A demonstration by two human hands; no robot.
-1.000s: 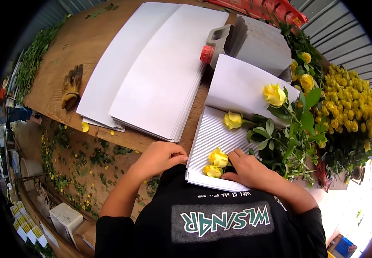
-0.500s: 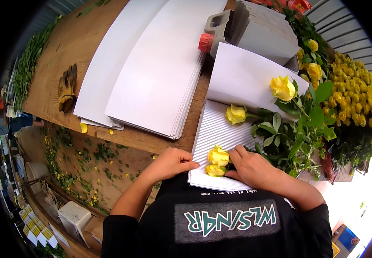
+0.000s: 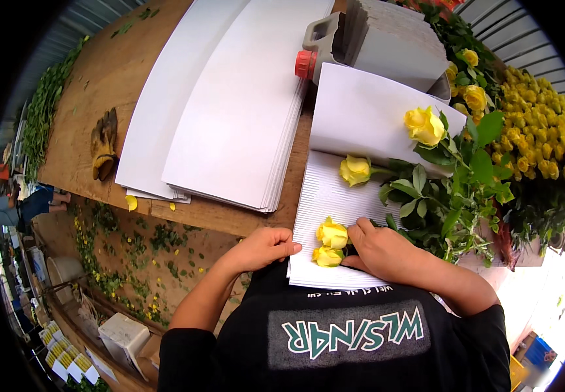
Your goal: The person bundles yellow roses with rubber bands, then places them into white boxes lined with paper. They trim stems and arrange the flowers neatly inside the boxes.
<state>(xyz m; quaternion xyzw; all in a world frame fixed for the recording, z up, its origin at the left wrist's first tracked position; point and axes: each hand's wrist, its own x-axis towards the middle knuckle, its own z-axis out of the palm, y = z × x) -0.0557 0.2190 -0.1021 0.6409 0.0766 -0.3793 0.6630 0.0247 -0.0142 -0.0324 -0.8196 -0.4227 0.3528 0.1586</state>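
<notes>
In front of my body lies a ribbed white cardboard sheet (image 3: 335,196) with its smooth upper part folded up. On it, side by side, are two yellow roses: the upper rose (image 3: 332,232) and the lower rose (image 3: 327,256). My right hand (image 3: 387,251) is closed around them just below the blooms, and its grip hides their stems. My left hand (image 3: 266,249) is closed at the sheet's left edge, thumb against the curled fingers; anything inside is hidden. Farther up the sheet lies another yellow rose (image 3: 355,170), and a larger rose (image 3: 425,126) rests over the raised part.
Leafy stems (image 3: 455,196) spread to the right, beside a dense heap of yellow roses (image 3: 544,130). Stacked white sheets (image 3: 237,117) cover the table's middle. Behind stand a grey jug with a red cap (image 3: 305,64) and grey boards (image 3: 400,46). A work glove (image 3: 103,147) lies left.
The view has shifted slightly. Both hands keep nearly the same places and grips, and the two roses lie almost as before.
</notes>
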